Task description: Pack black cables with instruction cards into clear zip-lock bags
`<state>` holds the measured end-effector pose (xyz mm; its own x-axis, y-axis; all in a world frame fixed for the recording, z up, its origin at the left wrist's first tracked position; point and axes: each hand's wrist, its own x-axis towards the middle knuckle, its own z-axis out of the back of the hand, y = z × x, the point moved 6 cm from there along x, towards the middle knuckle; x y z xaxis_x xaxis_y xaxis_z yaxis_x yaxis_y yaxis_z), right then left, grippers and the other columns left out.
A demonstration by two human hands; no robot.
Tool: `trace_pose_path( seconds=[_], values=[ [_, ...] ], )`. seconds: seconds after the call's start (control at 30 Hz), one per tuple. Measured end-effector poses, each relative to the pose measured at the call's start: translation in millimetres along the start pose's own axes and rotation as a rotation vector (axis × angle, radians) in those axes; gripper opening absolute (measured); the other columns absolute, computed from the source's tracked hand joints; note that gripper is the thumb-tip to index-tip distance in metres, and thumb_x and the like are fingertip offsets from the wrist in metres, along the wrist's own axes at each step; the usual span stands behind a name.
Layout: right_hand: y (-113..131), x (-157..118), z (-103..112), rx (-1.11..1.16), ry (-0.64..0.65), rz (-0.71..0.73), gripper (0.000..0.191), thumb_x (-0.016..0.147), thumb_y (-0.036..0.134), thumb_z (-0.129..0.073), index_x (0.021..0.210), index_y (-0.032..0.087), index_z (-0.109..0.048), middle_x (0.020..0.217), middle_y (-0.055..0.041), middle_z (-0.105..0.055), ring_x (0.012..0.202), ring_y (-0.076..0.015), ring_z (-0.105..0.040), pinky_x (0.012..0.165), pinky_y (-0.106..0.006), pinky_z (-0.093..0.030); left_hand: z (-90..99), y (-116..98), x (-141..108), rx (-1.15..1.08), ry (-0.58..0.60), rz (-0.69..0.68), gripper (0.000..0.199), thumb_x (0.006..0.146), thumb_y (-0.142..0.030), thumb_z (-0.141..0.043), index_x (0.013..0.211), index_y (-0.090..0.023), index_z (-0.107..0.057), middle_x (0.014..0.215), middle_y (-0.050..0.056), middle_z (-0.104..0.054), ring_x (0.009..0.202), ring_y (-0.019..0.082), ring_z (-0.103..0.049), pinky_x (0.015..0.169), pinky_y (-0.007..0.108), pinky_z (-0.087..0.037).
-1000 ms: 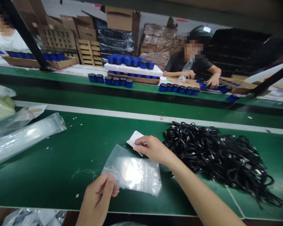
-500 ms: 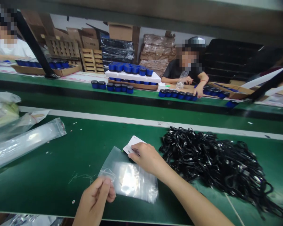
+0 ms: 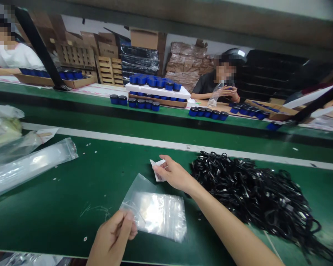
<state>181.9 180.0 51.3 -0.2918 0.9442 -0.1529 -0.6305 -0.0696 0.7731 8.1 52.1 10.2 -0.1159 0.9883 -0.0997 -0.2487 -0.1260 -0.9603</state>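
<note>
My left hand pinches the near-left corner of a clear plastic bag, which slants up and away from the fingers. Beneath it lies a stack of clear zip bags, shiny with reflected light. Just beyond the bags, my right hand grips a small folded white leaflet between thumb and fingers, and its fold stands partly open. A large heap of black cables lies to the right of my right hand.
On the left lie a long plastic-wrapped bundle and another clear bag. Past a pale strip, rows of blue jars with black lids line the far side. A co-worker sits opposite; another person is far left.
My right hand has lifted the leaflet up and away from the bags, and the leaflet has turned and opened at its fold. My left hand stays nearly in place. The co-worker opposite has raised their hands.
</note>
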Motion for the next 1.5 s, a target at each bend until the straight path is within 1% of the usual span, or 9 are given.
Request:
trace_pose_path(
  seconds=[0.33, 0.47, 0.7, 0.87, 0.93, 1.17, 1.27, 1.4, 1.5],
  values=[
    [-20.5, 16.4, -7.6, 0.156, 0.007, -0.115, 0.097, 0.072, 0.051, -0.069, 0.146, 0.01, -0.022, 0.114, -0.014, -0.056, 0.086, -0.0221, -0.061, 0.07, -0.032, -0.05, -1.5, 5.3, -1.2, -0.003, -0.023, -0.033, 0.039, 0.086, -0.049, -0.046, 0.061, -0.021, -0.054, 0.053, -0.004, -0.051, 0.051, 0.011, -0.048, 0.053, 0.02, -0.042],
    [-20.8, 17.2, -7.1, 0.214, 0.026, -0.134, 0.095, 0.07, 0.043, -0.073, 0.145, 0.011, -0.025, 0.109, -0.0117, -0.056, 0.079, -0.0189, -0.061, 0.067, -0.03, -0.05, -1.1, 4.0, -1.2, 0.014, -0.022, -0.049, 0.038, 0.086, -0.048, -0.047, 0.061, -0.02, -0.055, 0.054, -0.003, -0.053, 0.052, 0.012, -0.05, 0.053, 0.019, -0.043],
    [-22.3, 14.9, -4.0, 0.325, 0.077, -0.17, 0.076, 0.079, 0.032, -0.068, 0.14, 0.006, -0.031, 0.099, -0.0093, -0.059, 0.072, -0.0149, -0.061, 0.065, -0.026, -0.052, -1.2, 4.9, -1.4, -0.007, -0.004, -0.024, 0.037, 0.086, -0.047, -0.048, 0.061, -0.021, -0.056, 0.054, -0.004, -0.053, 0.053, 0.011, -0.05, 0.054, 0.019, -0.043],
    [-23.0, 11.3, -3.1, 0.286, 0.053, -0.168, 0.098, 0.067, 0.043, -0.077, 0.145, 0.014, -0.025, 0.117, -0.0133, -0.051, 0.084, -0.0195, -0.06, 0.071, -0.031, -0.052, -1.2, 5.7, -1.3, 0.021, -0.001, -0.03, 0.037, 0.087, -0.047, -0.047, 0.062, -0.021, -0.056, 0.055, -0.003, -0.053, 0.053, 0.012, -0.05, 0.054, 0.02, -0.042],
    [-22.7, 11.6, -3.2, 0.278, 0.057, -0.169, 0.099, 0.065, 0.042, -0.08, 0.144, 0.015, -0.028, 0.116, -0.0132, -0.052, 0.085, -0.0205, -0.06, 0.073, -0.032, -0.051, -1.1, 5.7, -1.6, 0.028, -0.001, -0.022, 0.037, 0.087, -0.047, -0.046, 0.062, -0.021, -0.055, 0.055, -0.003, -0.053, 0.054, 0.012, -0.05, 0.054, 0.02, -0.042],
    [-21.6, 12.0, -0.7, 0.356, 0.08, -0.178, 0.083, 0.071, 0.031, -0.077, 0.139, 0.007, -0.034, 0.111, -0.0134, -0.055, 0.077, -0.0149, -0.062, 0.067, -0.026, -0.055, -0.9, 1.5, -2.1, 0.029, -0.019, -0.019, 0.037, 0.085, -0.047, -0.047, 0.06, -0.021, -0.055, 0.055, -0.003, -0.054, 0.054, 0.012, -0.05, 0.054, 0.02, -0.042],
    [-22.7, 13.3, -1.1, 0.365, 0.073, -0.164, 0.067, 0.072, 0.027, -0.075, 0.13, 0.007, -0.046, 0.1, -0.0103, -0.061, 0.072, -0.0139, -0.063, 0.064, -0.025, -0.054, -1.2, 1.0, -2.8, 0.033, -0.025, -0.013, 0.036, 0.085, -0.048, -0.048, 0.061, -0.021, -0.057, 0.055, -0.003, -0.055, 0.055, 0.012, -0.052, 0.055, 0.02, -0.043],
    [-21.1, 13.7, 7.3, 0.302, 0.012, -0.119, 0.016, 0.077, 0.024, -0.067, 0.086, 0.01, -0.069, 0.07, -0.0018, -0.064, 0.06, -0.0135, -0.06, 0.056, -0.024, -0.049, 0.2, -0.5, -2.7, 0.004, -0.032, -0.006, 0.036, 0.083, -0.048, -0.05, 0.061, -0.021, -0.059, 0.055, -0.003, -0.057, 0.054, 0.012, -0.053, 0.054, 0.02, -0.045],
    [-11.3, -0.1, 27.0, 0.196, -0.187, -0.058, 0.022, 0.083, 0.022, -0.057, 0.063, 0.014, -0.064, 0.056, 0.0013, -0.056, 0.054, -0.0133, -0.053, 0.053, -0.025, -0.041, 4.4, -0.1, 2.9, -0.104, -0.04, 0.064, 0.038, 0.081, -0.05, -0.054, 0.061, -0.019, -0.06, 0.053, -0.003, -0.059, 0.051, 0.012, -0.056, 0.052, 0.021, -0.048]
  ],
)
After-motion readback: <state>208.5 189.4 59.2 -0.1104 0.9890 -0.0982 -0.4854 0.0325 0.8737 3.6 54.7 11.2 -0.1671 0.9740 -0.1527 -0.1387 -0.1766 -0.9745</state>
